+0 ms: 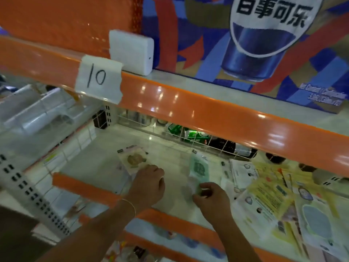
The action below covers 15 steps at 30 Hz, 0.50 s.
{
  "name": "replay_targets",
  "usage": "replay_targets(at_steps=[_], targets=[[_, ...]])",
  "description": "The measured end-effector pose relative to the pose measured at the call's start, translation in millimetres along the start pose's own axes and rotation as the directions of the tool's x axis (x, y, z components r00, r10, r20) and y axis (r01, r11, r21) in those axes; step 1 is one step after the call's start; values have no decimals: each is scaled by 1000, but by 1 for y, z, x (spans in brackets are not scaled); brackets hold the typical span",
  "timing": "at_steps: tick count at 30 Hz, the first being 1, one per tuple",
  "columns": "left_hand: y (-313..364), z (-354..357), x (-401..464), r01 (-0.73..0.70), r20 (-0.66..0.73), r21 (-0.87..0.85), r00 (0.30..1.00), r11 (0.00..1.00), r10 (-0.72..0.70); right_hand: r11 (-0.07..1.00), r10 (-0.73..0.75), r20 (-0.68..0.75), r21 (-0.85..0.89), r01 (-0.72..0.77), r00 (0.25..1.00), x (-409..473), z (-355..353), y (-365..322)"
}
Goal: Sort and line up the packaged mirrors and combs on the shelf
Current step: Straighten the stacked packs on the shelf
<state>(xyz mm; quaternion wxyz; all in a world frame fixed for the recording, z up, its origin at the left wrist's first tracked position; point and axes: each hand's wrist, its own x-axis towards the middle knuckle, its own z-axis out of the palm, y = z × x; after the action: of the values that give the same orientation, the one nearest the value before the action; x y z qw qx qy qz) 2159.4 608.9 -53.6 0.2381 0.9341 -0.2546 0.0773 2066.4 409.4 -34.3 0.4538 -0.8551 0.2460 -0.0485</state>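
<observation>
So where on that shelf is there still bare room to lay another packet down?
Bare shelf floor shows behind and between the beige packet under the left hand and the green packet held by the right hand, up to the wire divider. The right side is crowded with overlapping yellow packets.
</observation>
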Motion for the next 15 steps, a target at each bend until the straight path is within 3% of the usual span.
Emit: replay_targets(at_steps=[5,11,15], targets=[[-42,-22,-14,153,-115,-135,979,979,-169,983,-120,106,-126,133,987,-2,48,-35],[-77,-38,-24,296,-123,-186,939,937,-321,942,-205,189,-227,246,960,-6,97,-76],[-87,-44,-25,291,-158,-226,931,930,-330,910,-285,197,-253,329,938,-7,116,-92]])
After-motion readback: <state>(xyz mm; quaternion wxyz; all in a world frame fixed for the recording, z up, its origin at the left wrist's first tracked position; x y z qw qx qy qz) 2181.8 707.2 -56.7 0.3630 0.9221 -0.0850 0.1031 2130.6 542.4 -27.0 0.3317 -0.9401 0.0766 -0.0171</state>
